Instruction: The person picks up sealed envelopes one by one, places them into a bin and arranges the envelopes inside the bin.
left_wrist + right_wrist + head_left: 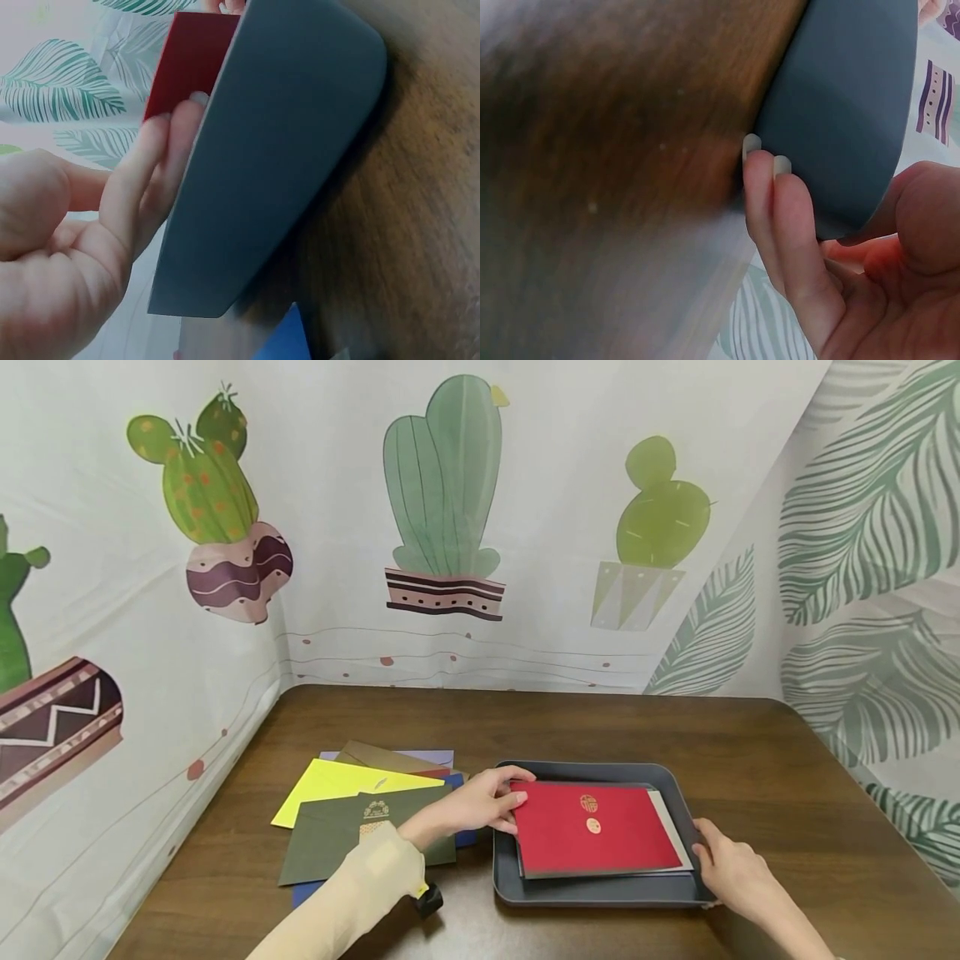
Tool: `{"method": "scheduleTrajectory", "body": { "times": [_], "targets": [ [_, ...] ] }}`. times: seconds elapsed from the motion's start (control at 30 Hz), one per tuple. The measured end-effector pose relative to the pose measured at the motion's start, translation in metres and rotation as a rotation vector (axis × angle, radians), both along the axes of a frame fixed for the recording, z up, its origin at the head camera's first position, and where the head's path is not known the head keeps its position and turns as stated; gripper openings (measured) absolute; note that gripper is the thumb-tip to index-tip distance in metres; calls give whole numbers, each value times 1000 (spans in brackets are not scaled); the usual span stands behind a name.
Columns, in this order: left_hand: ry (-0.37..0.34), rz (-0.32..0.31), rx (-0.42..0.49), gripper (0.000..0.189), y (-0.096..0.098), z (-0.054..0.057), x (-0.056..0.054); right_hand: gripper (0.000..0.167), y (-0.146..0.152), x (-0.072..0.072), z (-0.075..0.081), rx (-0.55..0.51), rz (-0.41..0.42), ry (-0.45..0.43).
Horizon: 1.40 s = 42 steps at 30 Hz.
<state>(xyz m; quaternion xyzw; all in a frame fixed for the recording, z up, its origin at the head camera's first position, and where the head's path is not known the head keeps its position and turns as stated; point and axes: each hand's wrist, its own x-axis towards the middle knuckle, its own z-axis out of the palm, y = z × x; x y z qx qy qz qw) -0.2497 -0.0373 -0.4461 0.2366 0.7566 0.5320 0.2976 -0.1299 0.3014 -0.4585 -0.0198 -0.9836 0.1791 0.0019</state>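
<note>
A red envelope (622, 847) with gold emblems lies on top of a stack inside a dark grey tray (592, 894). Pale edges of other envelopes (672, 828) show beneath it on the right. My left hand (483, 802) pinches the red envelope at its left edge, thumb on top, fingers reaching inside the tray wall. At the opposite end, my right hand (733, 867) grips the tray's right side. In the right wrist view its fingers (793, 217) lie along the outside wall near the base, with the thumb up at the rim.
Left of the tray is a loose pile: a dark green envelope (322, 839) on top, a yellow envelope (322, 781) behind it, with brown, lilac and blue ones partly covered. The wooden table (465, 722) meets a cactus-print cloth (330, 568) at its back and left edges.
</note>
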Motion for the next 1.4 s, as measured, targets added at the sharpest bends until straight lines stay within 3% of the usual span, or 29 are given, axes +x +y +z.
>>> {"method": "scheduleTrajectory", "body": {
  "times": [0.23,0.53,0.77,0.83,0.93,1.03,1.3,1.4],
  "targets": [
    [78,-35,-25,42,0,4,3,32,0,1,0,-3,3,14],
    [164,21,-77,38,3,9,8,31,0,1,-2,-7,2,9],
    [336,27,-190,30,-2,9,8,32,0,0,-1,-14,3,-6],
    [358,32,-199,30,-3,9,7,32,0,0,-1,-18,2,-8],
    [312,37,-157,31,-6,10,7,32,0,1,-1,-24,2,-18],
    [222,33,-72,33,-9,11,6,32,0,0,-1,-26,1,-25],
    [104,-1,103,26,-26,16,1,31,0,0,-1,-14,7,-17],
    [127,-15,115,26,-38,16,-2,31,0,-1,-1,-8,7,-12]
  ]
}}
